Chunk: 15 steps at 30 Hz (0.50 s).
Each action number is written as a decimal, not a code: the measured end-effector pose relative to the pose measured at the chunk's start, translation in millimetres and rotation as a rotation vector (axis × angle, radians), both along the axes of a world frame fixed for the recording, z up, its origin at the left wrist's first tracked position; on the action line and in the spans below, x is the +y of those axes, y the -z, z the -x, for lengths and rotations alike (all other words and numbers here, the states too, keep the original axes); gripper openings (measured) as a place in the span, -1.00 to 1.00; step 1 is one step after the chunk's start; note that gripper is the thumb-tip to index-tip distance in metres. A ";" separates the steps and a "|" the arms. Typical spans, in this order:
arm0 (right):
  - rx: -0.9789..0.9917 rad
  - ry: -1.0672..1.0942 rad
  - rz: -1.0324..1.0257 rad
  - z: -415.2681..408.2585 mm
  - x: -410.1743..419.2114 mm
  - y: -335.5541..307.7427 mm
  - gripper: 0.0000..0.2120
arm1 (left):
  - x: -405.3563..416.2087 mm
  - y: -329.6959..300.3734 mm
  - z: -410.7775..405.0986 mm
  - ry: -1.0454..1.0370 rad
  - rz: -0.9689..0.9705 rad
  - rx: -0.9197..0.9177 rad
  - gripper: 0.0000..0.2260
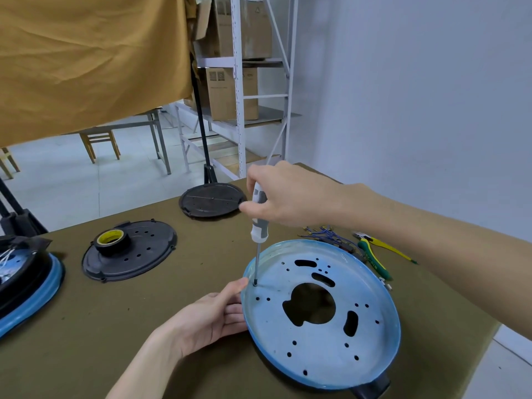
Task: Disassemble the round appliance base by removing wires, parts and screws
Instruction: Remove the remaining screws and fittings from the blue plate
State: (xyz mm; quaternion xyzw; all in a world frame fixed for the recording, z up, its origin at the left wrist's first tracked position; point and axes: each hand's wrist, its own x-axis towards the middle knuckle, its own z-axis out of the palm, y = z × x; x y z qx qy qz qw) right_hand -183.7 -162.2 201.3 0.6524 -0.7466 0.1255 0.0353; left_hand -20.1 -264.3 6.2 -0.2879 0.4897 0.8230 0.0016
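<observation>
The table (178, 309) carries everything. On its near right lies the round blue base (325, 335), open side up. Left of it sits a black cover (144, 254) with a tape roll (110, 239) on top; a second black cover (211, 200) lies farther back. The left hand (214, 315) grips the base's left rim. The right hand (283, 194) is clamped round a screwdriver (259, 223), upright, its tip on a screw (255, 284). Pliers (374, 259) and loose wires (325, 233) lie behind the base.
</observation>
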 end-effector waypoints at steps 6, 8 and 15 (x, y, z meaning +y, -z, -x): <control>-0.230 -0.084 -0.167 3.9 6.1 -10.5 -0.64 | 1.4 -2.0 -0.9 0.021 0.014 -0.001 -0.38; 0.013 0.001 -0.075 4.3 3.3 -6.9 -0.60 | 2.0 -2.1 -1.0 0.011 0.021 -0.004 -0.30; -0.202 -0.081 -0.247 10.5 3.2 -15.5 -0.70 | 3.0 -3.5 -2.0 0.014 0.015 -0.001 -0.46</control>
